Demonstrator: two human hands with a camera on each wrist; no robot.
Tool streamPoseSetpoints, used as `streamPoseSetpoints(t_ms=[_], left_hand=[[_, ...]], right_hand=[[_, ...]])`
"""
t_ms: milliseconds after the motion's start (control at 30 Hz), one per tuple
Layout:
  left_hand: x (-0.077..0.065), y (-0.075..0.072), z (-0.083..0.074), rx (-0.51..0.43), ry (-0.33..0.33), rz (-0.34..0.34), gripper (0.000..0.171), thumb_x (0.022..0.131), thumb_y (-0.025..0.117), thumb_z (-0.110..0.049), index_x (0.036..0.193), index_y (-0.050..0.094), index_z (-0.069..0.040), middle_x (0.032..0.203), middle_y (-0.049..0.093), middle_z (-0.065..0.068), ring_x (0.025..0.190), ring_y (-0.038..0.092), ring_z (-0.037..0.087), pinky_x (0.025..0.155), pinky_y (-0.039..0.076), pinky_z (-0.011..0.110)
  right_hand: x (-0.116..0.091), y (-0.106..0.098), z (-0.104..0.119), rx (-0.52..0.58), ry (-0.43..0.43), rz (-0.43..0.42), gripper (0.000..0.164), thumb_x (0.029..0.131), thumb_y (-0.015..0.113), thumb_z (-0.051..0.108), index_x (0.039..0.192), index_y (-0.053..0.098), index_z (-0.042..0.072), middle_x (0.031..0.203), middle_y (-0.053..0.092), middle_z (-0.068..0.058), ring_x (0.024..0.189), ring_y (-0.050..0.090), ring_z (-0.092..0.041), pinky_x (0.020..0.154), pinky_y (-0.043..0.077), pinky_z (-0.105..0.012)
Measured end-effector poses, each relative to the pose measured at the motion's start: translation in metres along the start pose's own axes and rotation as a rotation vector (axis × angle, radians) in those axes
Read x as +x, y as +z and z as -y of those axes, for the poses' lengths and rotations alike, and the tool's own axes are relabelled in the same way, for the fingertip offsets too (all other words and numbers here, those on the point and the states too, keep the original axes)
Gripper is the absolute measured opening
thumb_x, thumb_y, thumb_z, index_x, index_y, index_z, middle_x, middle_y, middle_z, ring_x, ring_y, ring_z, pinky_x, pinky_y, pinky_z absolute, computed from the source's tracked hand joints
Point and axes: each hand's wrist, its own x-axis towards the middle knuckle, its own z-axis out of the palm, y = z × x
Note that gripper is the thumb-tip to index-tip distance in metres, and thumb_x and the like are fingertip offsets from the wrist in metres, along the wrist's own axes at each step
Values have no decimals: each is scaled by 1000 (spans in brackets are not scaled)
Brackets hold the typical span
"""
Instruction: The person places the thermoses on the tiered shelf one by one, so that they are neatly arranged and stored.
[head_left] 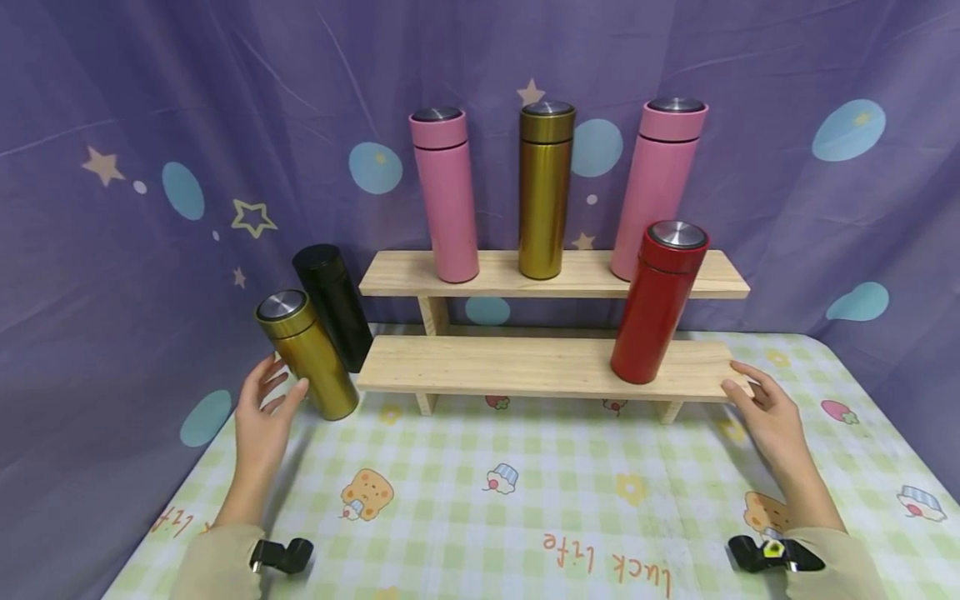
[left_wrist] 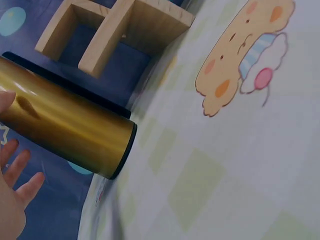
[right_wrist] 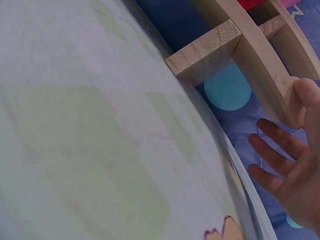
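A gold thermos [head_left: 313, 360] with a steel lid top stands on the cloth left of the two-tier wooden shelf [head_left: 487, 367]. My left hand [head_left: 262, 410] is around its near-left side, thumb close against the body and fingers spread. In the left wrist view the other fingers [left_wrist: 19, 165] are apart from the gold body. Behind it stands a black thermos [head_left: 337, 308]. At the lower tier's right end, my right hand [head_left: 768, 417] touches the board with thumb and forefinger. Its other fingers [right_wrist: 272, 152] are loosely spread below the board in the right wrist view.
A red thermos [head_left: 656, 308] stands on the lower tier's right part. The upper tier [head_left: 495, 271] bears a pink thermos [head_left: 450, 200], another gold thermos [head_left: 545, 200] and a second pink thermos [head_left: 660, 175]. A purple curtain [head_left: 247, 100] hangs behind the checked tablecloth [head_left: 465, 533].
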Motion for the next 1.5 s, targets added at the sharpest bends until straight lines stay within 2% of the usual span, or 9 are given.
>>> streamPoseSetpoints(t_ms=[233,400,733,1000,1233,1500], left_hand=[[10,4,1,-18,-17,45,70,93,71,-20,152,36,-16,148,46,8,129,46,18,104,38,34],[16,8,0,-27,-36,72,76,90,74,-21,154,32,-15,149,43,10,132,42,22,109,35,38],[24,16,-3,16,-69,151,89,88,76,-23,156,20,-12,150,37,13,133,38,27,107,32,45],[27,24,-2,27,-82,143,87,88,76,-25,154,21,-12,143,41,10,125,40,19,102,33,39],[27,26,-3,23,-91,123,88,87,77,-26,154,20,-13,144,38,12,127,41,24,103,34,45],[28,28,-2,33,-87,89,85,86,78,-25,151,25,-12,140,40,9,124,43,22,101,36,42]], right_hand=[[0,-1,-1,4,-17,-2,59,96,58,51,150,43,31,149,40,-25,96,47,11,77,39,-14],[0,0,-2,6,-23,-1,59,96,58,51,150,44,31,148,41,-25,94,47,13,75,39,-14],[0,0,-2,10,-24,-1,59,96,58,50,150,44,30,147,41,-25,94,47,13,75,39,-12],[0,0,-2,6,-7,1,60,96,57,52,150,43,31,148,40,-26,95,46,13,77,38,-14],[0,0,0,-7,9,8,61,96,56,54,151,42,32,149,40,-24,100,47,8,82,39,-22],[1,1,-2,10,-12,1,60,96,58,52,150,44,32,147,44,-22,96,47,12,78,39,-16]])
